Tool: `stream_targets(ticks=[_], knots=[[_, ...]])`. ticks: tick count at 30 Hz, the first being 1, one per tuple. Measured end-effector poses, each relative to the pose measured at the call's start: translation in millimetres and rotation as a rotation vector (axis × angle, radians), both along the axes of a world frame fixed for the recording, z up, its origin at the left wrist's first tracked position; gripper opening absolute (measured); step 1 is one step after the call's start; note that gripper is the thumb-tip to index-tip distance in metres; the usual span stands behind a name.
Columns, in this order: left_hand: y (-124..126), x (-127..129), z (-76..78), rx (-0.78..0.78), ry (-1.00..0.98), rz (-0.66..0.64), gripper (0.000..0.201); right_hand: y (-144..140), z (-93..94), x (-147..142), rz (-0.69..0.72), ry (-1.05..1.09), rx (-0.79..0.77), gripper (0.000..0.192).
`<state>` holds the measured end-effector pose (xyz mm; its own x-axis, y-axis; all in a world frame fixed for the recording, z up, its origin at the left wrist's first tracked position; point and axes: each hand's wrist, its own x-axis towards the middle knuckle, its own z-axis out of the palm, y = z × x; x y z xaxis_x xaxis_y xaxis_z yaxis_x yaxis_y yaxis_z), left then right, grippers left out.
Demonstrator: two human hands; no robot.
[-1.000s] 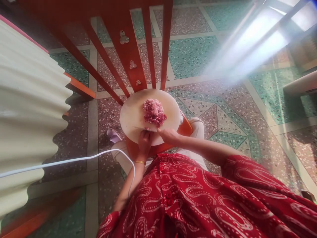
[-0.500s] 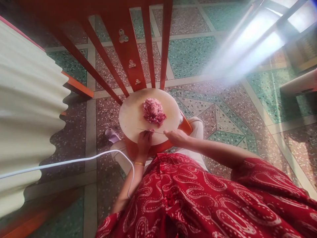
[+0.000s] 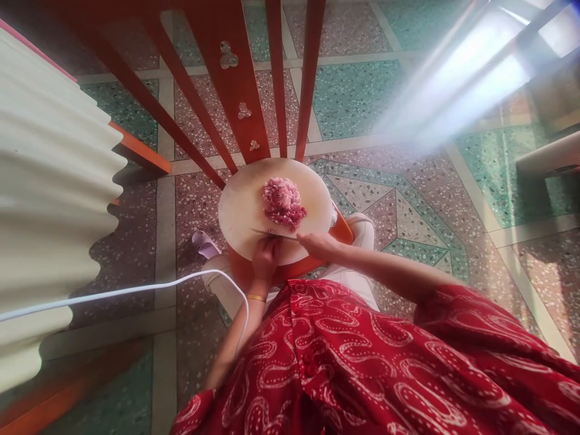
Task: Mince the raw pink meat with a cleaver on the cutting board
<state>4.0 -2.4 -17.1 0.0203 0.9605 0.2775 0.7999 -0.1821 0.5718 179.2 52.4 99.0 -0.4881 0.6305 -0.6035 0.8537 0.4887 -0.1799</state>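
Observation:
A pale round chopping board [image 3: 238, 205] lies on the seat of an orange-red wooden chair [image 3: 341, 229] in front of me. A heap of chopped pink-red meat [image 3: 283, 199] sits near its middle. My right hand [image 3: 317, 246] is closed around the handle of a thin knife [image 3: 259, 231], whose blade points left across the near part of the board. My left hand [image 3: 266, 258] rests on the board's near edge, fingers curled right beside the blade. They pinch a small piece of meat, now mostly hidden by the fingers and blade.
Upright slats of the chair back [image 3: 229, 78] rise beyond the board. A white cable [image 3: 136, 288] runs from the left to my left arm. A cream wavy-edged cover [image 3: 49, 199] hangs at left. A lilac slipper [image 3: 206, 244] shows on the speckled tile floor [image 3: 357, 96].
The knife has shifted slightly up and left, its blade now more tilted. The red piece at my left fingertips shows less. The meat heap stays in place on the board.

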Motion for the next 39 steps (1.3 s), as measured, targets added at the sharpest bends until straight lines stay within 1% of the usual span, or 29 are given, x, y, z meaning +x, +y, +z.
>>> stream_targets(ticks=[2, 4, 6, 10, 13, 17, 19, 21, 24, 26, 28, 30, 33, 37, 39], knots=[[0, 1, 1.2, 0.008, 0.0, -0.002, 0.021, -1, 3.1, 16, -0.035, -0.031, 0.05, 0.03], [1, 1, 2.1, 0.03, 0.007, -0.002, 0.02, -3, 8.0, 23, -0.065, -0.026, 0.091, 0.031], [2, 2, 3.1, 0.048, 0.021, -0.005, 0.019, -8, 14.4, 22, -0.056, -0.011, 0.075, 0.032], [2, 2, 4.1, 0.034, 0.05, -0.006, 0.019, -21, 24.7, 15, -0.035, -0.012, -0.001, 0.029], [1, 1, 2.5, 0.021, 0.034, -0.006, 0.019, -20, 22.0, 1, -0.04, -0.021, -0.016, 0.027], [0, -2, -0.3, -0.042, -0.021, -0.004, 0.019, -6, 6.4, -35, -0.026, 0.076, 0.006, 0.027], [-1, -3, -0.3, -0.059, -0.032, 0.0, 0.019, -2, 0.4, -46, -0.012, 0.109, 0.017, 0.028], [-1, -3, 0.5, -0.055, -0.031, 0.006, 0.018, -2, -2.0, -40, 0.0, 0.095, 0.019, 0.031], [0, -2, 2.3, -0.043, -0.036, 0.019, 0.019, -4, 0.1, -9, 0.004, 0.034, 0.018, 0.034], [0, -1, 3.6, -0.023, -0.04, 0.025, 0.021, -3, 3.8, 11, -0.024, -0.004, 0.059, 0.033], [0, 0, 5.3, 0.01, -0.047, 0.032, 0.022, -2, 8.1, 21, -0.061, -0.023, 0.11, 0.034], [0, -1, 7.3, 0.052, -0.056, 0.057, 0.022, -4, 12.4, 20, -0.072, -0.017, 0.119, 0.035], [-3, -3, 8.9, 0.082, -0.055, 0.061, 0.023, -13, 19.8, 10, -0.037, 0.02, 0.08, 0.032], [-4, -3, 5.6, 0.063, -0.014, 0.012, 0.024, -27, 28.3, 5, -0.038, -0.011, 0.022, 0.031], [-3, -3, 2.5, 0.049, -0.006, 0.012, 0.023, -28, 28.5, 2, -0.044, -0.039, -0.006, 0.031]])
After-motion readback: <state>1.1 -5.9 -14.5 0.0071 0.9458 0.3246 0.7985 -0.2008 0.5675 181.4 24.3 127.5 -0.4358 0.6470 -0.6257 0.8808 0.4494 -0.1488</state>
